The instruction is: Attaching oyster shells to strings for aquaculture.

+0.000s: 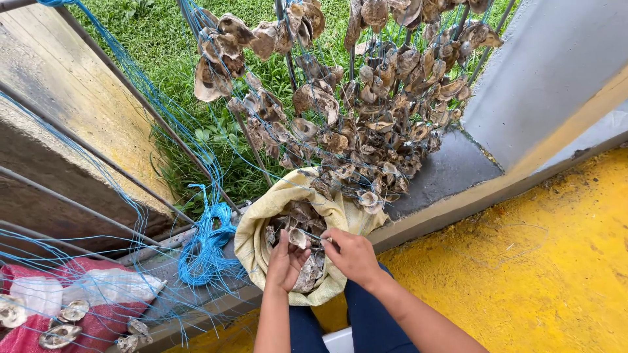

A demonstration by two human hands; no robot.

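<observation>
My left hand (284, 261) holds an oyster shell (297, 237) over the open mouth of a yellowish sack (252, 232) that is full of shells. My right hand (350, 255) pinches a thin blue line (313, 236) right beside that shell; whether the line passes through the shell I cannot tell. Both hands meet just above the sack. Many strung shells (366, 117) hang in bunches from the metal railing bars behind the sack.
A coil of blue line (206, 252) lies left of the sack on the ledge. A red and white sack (85, 294) with loose shells sits at the lower left. Grass lies beyond the railing, a yellow floor (523, 261) to the right.
</observation>
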